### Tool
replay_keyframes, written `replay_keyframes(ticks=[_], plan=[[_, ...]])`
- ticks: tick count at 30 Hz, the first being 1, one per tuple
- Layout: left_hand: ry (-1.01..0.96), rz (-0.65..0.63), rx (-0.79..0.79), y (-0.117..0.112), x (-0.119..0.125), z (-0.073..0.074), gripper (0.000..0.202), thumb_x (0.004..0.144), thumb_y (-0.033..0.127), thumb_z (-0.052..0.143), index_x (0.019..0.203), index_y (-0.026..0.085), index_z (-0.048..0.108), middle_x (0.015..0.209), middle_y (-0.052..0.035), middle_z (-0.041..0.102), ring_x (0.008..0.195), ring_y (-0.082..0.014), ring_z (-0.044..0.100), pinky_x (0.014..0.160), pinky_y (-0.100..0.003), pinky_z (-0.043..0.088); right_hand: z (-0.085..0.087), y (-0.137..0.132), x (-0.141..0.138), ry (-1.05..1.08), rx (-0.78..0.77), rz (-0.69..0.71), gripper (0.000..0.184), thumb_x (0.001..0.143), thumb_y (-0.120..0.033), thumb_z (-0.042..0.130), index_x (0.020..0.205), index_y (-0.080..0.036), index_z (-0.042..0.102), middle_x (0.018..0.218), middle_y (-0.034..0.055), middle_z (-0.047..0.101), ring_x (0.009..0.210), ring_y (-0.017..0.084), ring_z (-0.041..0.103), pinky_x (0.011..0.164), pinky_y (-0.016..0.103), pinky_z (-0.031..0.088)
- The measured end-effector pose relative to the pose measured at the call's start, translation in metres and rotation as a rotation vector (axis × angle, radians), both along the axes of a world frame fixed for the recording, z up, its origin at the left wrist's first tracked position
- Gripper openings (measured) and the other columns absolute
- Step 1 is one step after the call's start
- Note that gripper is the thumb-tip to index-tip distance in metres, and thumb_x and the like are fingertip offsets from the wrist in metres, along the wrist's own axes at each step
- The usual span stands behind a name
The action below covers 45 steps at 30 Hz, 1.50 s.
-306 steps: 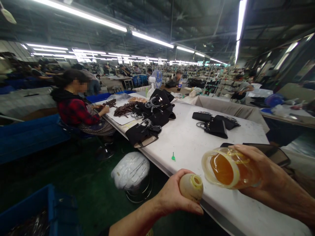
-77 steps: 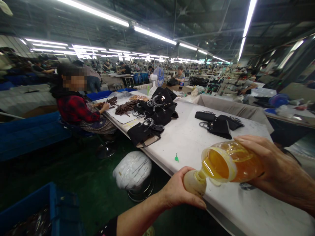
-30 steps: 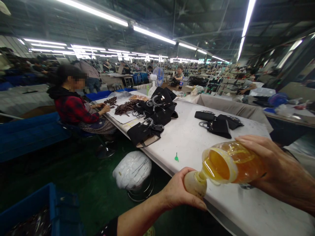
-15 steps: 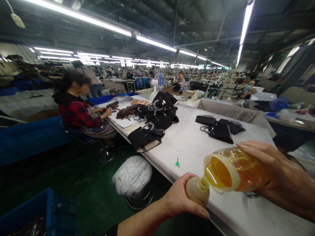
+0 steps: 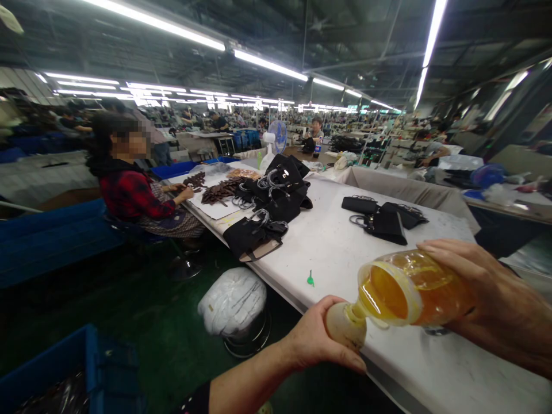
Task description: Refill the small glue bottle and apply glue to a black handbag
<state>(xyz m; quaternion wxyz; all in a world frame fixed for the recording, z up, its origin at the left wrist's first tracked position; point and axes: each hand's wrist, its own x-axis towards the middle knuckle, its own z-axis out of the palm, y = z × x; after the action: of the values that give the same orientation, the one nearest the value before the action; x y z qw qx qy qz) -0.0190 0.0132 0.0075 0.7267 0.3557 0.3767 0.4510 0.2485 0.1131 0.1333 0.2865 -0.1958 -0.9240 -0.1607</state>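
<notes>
"How did we hold our arms?"

"Our left forearm slanted up from the bottom of the view, and our left hand (image 5: 313,336) was closed around the small bottle (image 5: 347,330), thumb along its lower side and forefinger along the upper. Our right forearm came in from the right edge, and our right hand (image 5: 483,282) gripped the big clear jar (image 5: 437,284), fingers bent over its top. What lay under the jar was hidden."

"And where were the two containers?"

"Together, above the near edge of the white bench (image 5: 310,247). We had the jar tipped almost onto its side, mouth facing left, with its lower lip at the bottle's neck. We couldn't tell whether the two touched."

"How did they look?"

"The bottle was pale and cloudy, leaning, with yellow stains on its narrow neck. The jar was see-through and smeared, with a thick whitish rim; the amber liquid (image 5: 383,293) inside reached that lip, and yellow showed at the bottle's opening."

"Anything close by?"

"A little green piece (image 5: 310,280) lay on the bench beyond the bottle, and we saw black bags (image 5: 386,226) farther back."
</notes>
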Motion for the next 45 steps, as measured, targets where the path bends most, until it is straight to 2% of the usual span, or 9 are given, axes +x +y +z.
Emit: replay_keyframes(ticks=[9,20,28,37,45], plan=[[0.010,-0.004,0.033,-0.0024,-0.0029,0.0010,0.094,0.029,0.019,0.102,0.112,0.016,0.058,0.093,-0.0036,0.070,0.078,-0.0180,0.065,0.075,-0.034,0.051,0.0019,-0.0021,-0.0048,0.004,0.003,0.009,0.070,0.094,-0.037,0.062,0.155,-0.021,0.031,0.134,0.0175,0.056,0.120,0.033,0.059,0.092,0.052,0.059],[-0.006,-0.004,0.032,-0.0043,-0.0032,0.0026,0.096,0.026,0.022,0.103,0.111,0.017,0.058,0.093,-0.0031,0.070,0.078,-0.0184,0.064,0.078,-0.036,0.051,0.0005,-0.0024,-0.0035,0.004,0.004,0.011,0.068,0.094,-0.038,0.063,0.153,-0.019,0.035,0.134,0.0181,0.056,0.119,0.032,0.059,0.093,0.050,0.058],[0.000,0.002,0.054,-0.0047,-0.0024,-0.0007,0.095,0.030,0.027,0.103,0.113,0.018,0.057,0.095,-0.0035,0.069,0.080,-0.0190,0.064,0.079,-0.036,0.050,0.0024,-0.0052,-0.0053,0.014,-0.003,0.011,0.066,0.095,-0.038,0.060,0.153,-0.020,0.034,0.132,0.0191,0.056,0.118,0.035,0.060,0.089,0.054,0.060],[0.008,0.007,0.060,-0.0027,-0.0012,-0.0003,0.093,0.031,0.023,0.102,0.112,0.016,0.058,0.095,-0.0040,0.070,0.079,-0.0176,0.065,0.077,-0.035,0.051,0.0000,-0.0022,-0.0024,0.018,0.001,-0.007,0.070,0.094,-0.040,0.061,0.155,-0.022,0.031,0.132,0.0187,0.056,0.119,0.035,0.060,0.092,0.054,0.059],[-0.034,0.011,0.009,-0.0015,-0.0003,0.0016,0.098,0.022,0.014,0.102,0.110,0.017,0.059,0.092,-0.0018,0.071,0.075,-0.0162,0.066,0.072,-0.031,0.053,-0.0013,-0.0022,-0.0008,0.022,-0.014,-0.015,0.071,0.093,-0.037,0.062,0.155,-0.021,0.031,0.133,0.0191,0.055,0.119,0.034,0.059,0.091,0.054,0.060]])
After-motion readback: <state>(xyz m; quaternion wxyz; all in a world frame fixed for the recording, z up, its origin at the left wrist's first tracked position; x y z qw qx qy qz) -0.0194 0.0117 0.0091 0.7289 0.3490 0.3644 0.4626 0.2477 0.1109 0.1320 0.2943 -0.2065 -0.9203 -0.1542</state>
